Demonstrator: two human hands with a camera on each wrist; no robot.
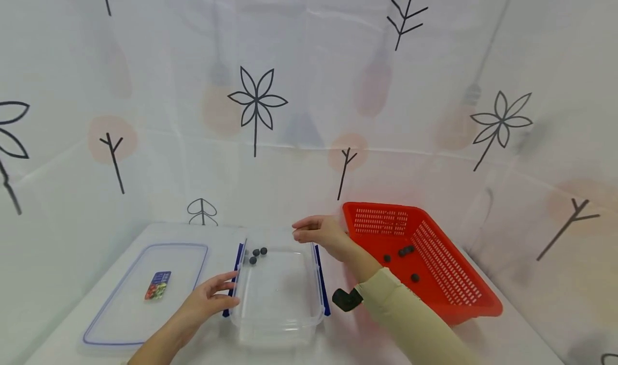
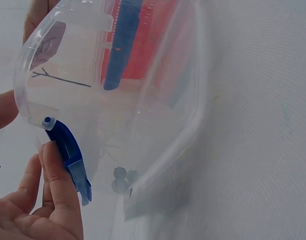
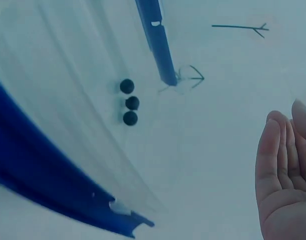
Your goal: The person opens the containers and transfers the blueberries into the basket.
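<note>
A clear plastic box (image 1: 277, 295) with blue side latches stands lidless on the white table. Three small dark balls (image 3: 130, 102) lie together in its far left corner. My left hand (image 1: 207, 295) rests against the box's left side, the thumb at the rim and fingers (image 2: 55, 170) touching the hanging blue latch (image 2: 68, 155). Above the far right part of the box hovers my right hand (image 1: 321, 235). Its fingers lie side by side, lightly bent, with the thumb close to them. Nothing shows between them in the right wrist view.
To the right stands a red plastic basket (image 1: 454, 265) with slotted walls, holding several dark balls (image 1: 407, 250). A clear lid (image 1: 183, 268) with a blue rim and a printed label lies flat on the left. Behind the table hangs a patterned white sheet (image 1: 299, 182).
</note>
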